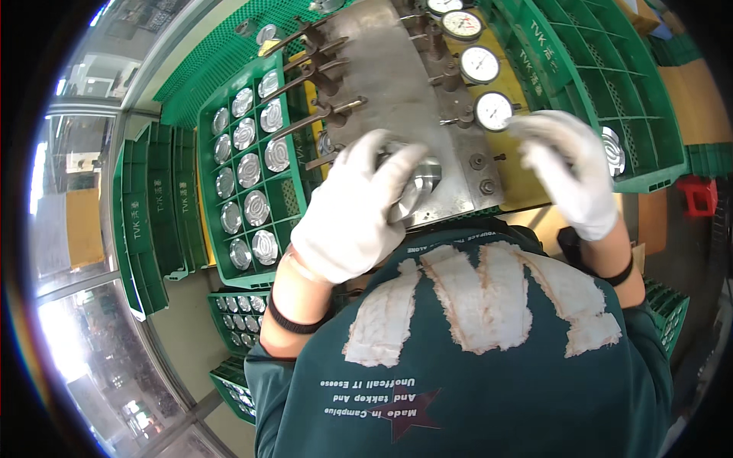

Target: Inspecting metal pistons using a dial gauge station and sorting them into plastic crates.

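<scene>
Your white-gloved left hand (pixel 357 206) wraps the shiny round metal part (pixel 418 185) on the grey steel gauge plate (pixel 385 76); your right hand (pixel 569 164) hovers spread, empty, well to its right.

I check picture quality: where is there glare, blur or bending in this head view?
Head view: strong daylight washes out the windows at the left; the right hand is smeared by motion blur, the left hand on the round metal part is sharper; the green crates bend toward the rim, and the corners are black.
</scene>
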Tool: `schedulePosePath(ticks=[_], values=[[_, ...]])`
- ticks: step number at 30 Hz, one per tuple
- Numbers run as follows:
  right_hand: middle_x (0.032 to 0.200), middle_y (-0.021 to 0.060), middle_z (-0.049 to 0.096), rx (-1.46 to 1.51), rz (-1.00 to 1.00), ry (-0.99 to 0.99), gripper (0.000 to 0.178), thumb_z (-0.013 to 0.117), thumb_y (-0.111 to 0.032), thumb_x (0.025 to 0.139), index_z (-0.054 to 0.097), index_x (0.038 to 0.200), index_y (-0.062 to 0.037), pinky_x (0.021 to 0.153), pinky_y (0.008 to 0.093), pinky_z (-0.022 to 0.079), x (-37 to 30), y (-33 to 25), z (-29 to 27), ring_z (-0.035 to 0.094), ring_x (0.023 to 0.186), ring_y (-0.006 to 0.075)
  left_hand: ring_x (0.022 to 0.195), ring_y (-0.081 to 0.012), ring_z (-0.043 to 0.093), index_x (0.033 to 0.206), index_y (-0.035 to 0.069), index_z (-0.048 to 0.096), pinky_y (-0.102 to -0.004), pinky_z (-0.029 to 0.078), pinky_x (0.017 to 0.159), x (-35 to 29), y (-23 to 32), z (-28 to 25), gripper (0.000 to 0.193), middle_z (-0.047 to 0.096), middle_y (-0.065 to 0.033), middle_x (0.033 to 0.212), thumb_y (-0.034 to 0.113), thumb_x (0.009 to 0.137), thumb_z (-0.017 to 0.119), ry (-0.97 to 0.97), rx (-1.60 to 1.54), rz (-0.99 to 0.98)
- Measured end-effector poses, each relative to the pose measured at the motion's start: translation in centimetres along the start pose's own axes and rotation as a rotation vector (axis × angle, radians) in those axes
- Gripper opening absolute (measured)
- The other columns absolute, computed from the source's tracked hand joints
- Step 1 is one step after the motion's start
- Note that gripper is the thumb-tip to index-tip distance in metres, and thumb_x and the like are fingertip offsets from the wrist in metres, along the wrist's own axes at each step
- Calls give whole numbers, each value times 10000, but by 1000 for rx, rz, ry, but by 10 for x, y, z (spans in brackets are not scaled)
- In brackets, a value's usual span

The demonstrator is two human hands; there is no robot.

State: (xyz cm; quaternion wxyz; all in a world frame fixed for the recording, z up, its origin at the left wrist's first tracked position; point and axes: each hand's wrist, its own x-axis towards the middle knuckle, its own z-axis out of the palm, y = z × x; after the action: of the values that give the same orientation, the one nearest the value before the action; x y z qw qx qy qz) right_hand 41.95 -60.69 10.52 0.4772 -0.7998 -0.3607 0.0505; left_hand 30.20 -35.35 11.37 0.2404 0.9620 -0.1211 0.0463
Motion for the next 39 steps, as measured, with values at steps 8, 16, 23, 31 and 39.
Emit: schedulePosePath(ticks=[8,16,23,31,39], values=[[813,44,640,361,301,-319,326,598,-135,932,614,1221,14,643,262,482,-4,4,36,585,707,86,1211,-481,500,1366,151,517,-491,479,992,18,-28,47,755,461,-225,1411,35,642,693,8,345,235],[961,98,641,602,497,-482,653,593,-221,941,331,1474,50,746,262,487,-16,25,67,593,854,109,1083,-413,592,1393,71,470,-464,512,924,18,-26,62,832,546,-199,1300,129,645,828,204,194,-70],[912,106,653,565,464,-442,806,609,-215,940,142,1545,38,659,285,506,-13,29,82,609,726,135,1108,-425,576,1400,61,455,-448,501,941,33,-46,71,834,530,-233,1290,60,650,821,291,8,-97],[853,84,653,612,454,-425,806,594,-201,942,118,1554,22,583,279,506,-12,30,83,623,629,127,1128,-436,567,1403,57,451,-453,498,945,35,-48,72,828,527,-248,1293,52,659,815,310,-3,-85],[873,95,682,620,574,-454,827,603,-204,937,103,1570,-19,594,280,509,-7,20,77,630,632,130,1104,-432,574,1404,55,453,-449,501,937,36,-47,73,814,526,-248,1284,54,672,808,334,0,-91]])
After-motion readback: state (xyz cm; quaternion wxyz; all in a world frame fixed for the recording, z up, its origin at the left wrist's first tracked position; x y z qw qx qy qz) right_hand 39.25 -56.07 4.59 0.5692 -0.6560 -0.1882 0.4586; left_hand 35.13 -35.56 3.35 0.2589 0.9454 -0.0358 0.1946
